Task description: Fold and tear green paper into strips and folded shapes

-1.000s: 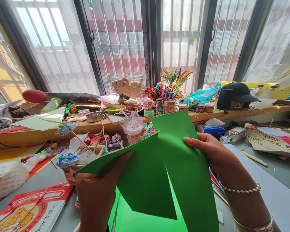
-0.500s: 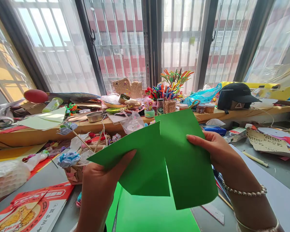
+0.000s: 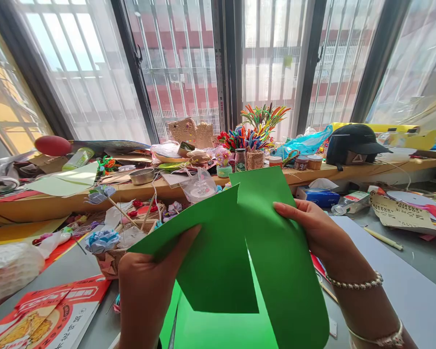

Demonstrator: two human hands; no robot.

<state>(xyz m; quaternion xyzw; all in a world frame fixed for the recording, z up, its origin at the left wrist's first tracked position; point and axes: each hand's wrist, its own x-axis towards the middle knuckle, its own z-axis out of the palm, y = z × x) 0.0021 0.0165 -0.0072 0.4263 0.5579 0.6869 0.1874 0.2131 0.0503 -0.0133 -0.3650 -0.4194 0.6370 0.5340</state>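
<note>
In the head view my left hand (image 3: pixel 150 276) is closed on a sheet of green paper (image 3: pixel 210 261), thumb on the near face and fingers hidden behind. My right hand (image 3: pixel 312 228) pinches a second green paper part (image 3: pixel 276 252) at its right edge, thumb in front. The two parts meet or overlap in the middle, with a step at the top and a narrow gap lower down. Whether they are joined there I cannot tell. Both are held up, slightly bent, over a brighter green sheet (image 3: pixel 221 332) lying on the table.
A wooden ledge (image 3: pixel 192 191) under the windows carries pipe cleaners (image 3: pixel 249 138), small jars and a black cap (image 3: pixel 354 145). At the left lies a red and white food bag (image 3: pixel 47 310) near a box with blue paper flowers (image 3: pixel 103 240). White paper (image 3: pixel 392 286) lies right.
My right hand has shifted left and slightly down. The right part now bends more and reaches lower, and the lower gap is wider. My left hand has moved slightly left.
</note>
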